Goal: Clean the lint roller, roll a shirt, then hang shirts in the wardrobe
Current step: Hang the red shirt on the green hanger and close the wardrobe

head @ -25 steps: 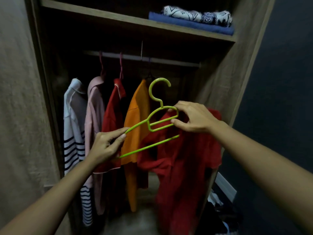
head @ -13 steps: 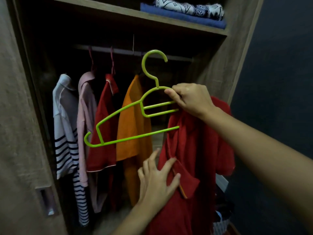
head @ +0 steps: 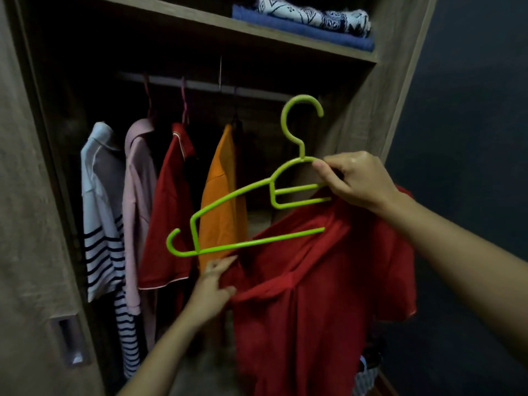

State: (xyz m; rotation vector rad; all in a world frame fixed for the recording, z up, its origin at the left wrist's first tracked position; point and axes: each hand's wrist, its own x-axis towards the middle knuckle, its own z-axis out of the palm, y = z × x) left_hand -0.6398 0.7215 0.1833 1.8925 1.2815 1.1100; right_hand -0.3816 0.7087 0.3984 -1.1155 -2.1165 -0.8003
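Green hanger (head: 243, 221): plastic, held up in front of the wardrobe rail (head: 205, 86), below it and not yet hooked on.
Right hand (head: 357, 181): clenched on the hanger's top bar, just right of its hook.
Left hand (head: 213, 290): below the hanger's free end, pinching a fold of the red shirt (head: 314, 295).
Red shirt: only half on; its right side is draped over the hanger's right arm, while the hanger's left arm is bare.
Done, by the look of it: four shirts (head: 160, 201) hang from the rail, left of the hanger.
Left to do: likely pull the shirt over the bare arm, then hook the hanger onto the rail.
Lint roller: not in view.
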